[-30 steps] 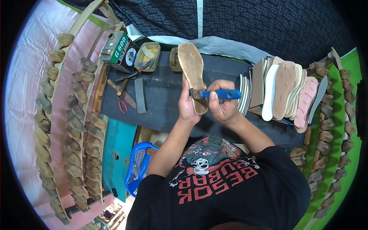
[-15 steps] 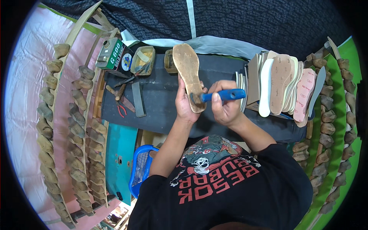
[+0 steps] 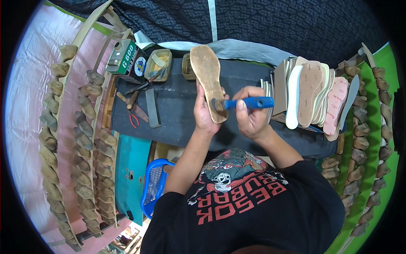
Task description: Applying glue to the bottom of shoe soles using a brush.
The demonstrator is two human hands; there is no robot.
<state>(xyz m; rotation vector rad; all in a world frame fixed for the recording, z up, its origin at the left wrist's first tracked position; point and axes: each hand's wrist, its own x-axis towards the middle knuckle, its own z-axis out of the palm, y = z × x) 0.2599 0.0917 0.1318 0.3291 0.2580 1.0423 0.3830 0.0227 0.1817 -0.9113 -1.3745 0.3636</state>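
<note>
My left hand [image 3: 203, 115] is closed around the lower part of a brown, sole-shaped shoe insole [image 3: 206, 65], with its wide end pointing away from me. Above the dark bench my right hand [image 3: 250, 117] grips a paintbrush [image 3: 259, 103] by its blue handle. The dark bristles rest on the insole's face near its narrow heel end. Some of my left fingers are hidden behind the insole.
Stacked insoles [image 3: 311, 93] stand at the right of the dark bench [image 3: 177, 114]. At the left are a green-and-white can [image 3: 128, 63], a yellowish tub [image 3: 159, 65], pliers [image 3: 133, 118] and a hammer [image 3: 132, 101]. Racks of wooden shoe lasts [image 3: 50, 139] line both sides.
The brush and my right hand have shifted slightly right and up along the insole's heel end. The insole has risen a little. Both holds are the same.
</note>
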